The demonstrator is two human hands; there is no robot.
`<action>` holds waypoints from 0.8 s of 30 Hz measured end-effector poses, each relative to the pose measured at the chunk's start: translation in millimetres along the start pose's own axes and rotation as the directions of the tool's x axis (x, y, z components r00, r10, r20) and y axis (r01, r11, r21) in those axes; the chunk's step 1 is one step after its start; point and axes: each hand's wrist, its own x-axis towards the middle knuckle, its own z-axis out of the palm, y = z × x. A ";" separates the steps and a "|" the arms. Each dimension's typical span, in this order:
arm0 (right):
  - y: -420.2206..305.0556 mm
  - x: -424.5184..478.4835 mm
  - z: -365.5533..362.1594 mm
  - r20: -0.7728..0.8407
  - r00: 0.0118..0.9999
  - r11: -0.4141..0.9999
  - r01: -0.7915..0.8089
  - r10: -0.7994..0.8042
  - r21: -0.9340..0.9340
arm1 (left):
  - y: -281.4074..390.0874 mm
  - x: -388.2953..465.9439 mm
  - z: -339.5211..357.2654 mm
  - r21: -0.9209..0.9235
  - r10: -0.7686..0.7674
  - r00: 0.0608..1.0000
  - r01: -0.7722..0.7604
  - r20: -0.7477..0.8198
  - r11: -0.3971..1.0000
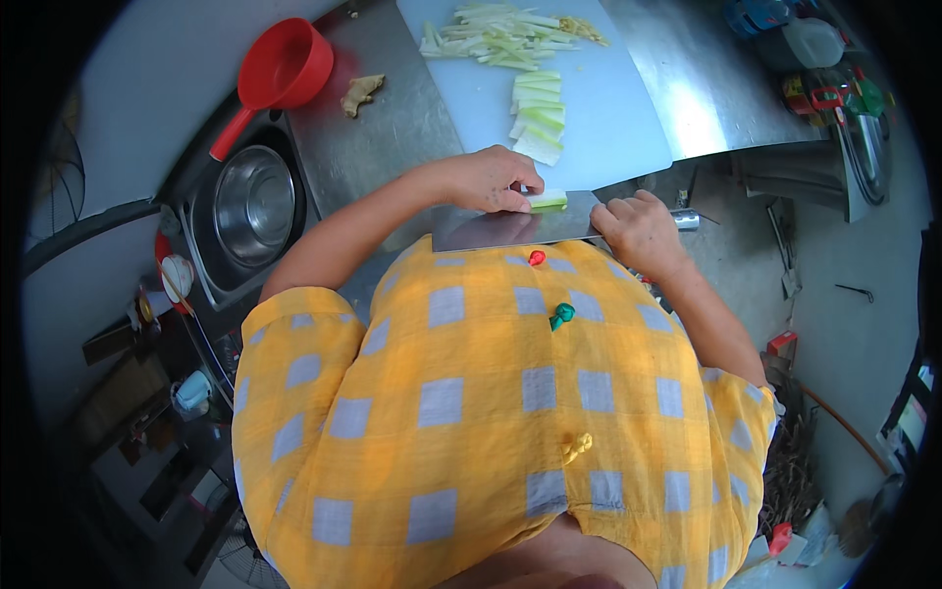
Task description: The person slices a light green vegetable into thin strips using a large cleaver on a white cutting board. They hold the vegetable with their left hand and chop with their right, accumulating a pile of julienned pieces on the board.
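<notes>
My right hand (639,227) grips the handle of a wide-bladed cleaver (500,228), whose blade lies flat near the board's front edge. On or just over the blade is a short pale-green vegetable piece (548,199), with the fingertips of my left hand (504,180) at its left end. Beyond my hands, a row of overlapping pale-green slices (539,118) rests on the white cutting board (611,125). Farther back lie a heap of vegetable strips (500,33) and a small pile of yellowish shreds (583,29). Whatever is under the blade is hidden.
A piece of ginger root (360,94) lies on the metal counter (397,110), left of the board. A red plastic ladle (283,66) sits by the sink, which holds a metal basin (255,202). Bottles and a clear plastic jug (813,43) stand at the back right.
</notes>
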 end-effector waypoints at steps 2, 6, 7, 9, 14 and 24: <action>-1.6 -0.8 -0.8 -0.010 1.000 1.000 0.008 -0.008 0.009 | 0.2 4.1 1.8 0.074 0.046 0.999 -0.048 0.027 0.996; -3.3 -2.0 0.3 -0.001 1.000 1.000 -0.003 0.003 0.009 | 0.0 7.8 5.1 0.152 0.059 0.996 -0.069 0.065 0.986; -3.2 -2.7 0.4 0.004 1.000 1.000 -0.008 0.008 0.013 | 2.7 8.4 5.5 0.154 0.027 0.998 -0.037 0.065 0.987; -2.9 -3.1 0.6 0.002 1.000 1.000 -0.017 0.017 0.024 | -6.4 13.6 8.6 0.074 0.014 0.999 -0.011 -0.045 0.997; -2.2 -5.9 1.7 -0.039 0.997 0.998 -0.066 0.067 0.015 | -39.6 33.2 6.0 0.206 0.071 0.949 -0.007 -0.307 0.979; -4.0 -27.4 8.8 -0.018 0.990 0.989 -0.139 0.140 0.043 | -63.4 74.9 2.2 0.447 -0.170 0.938 0.296 -0.302 0.844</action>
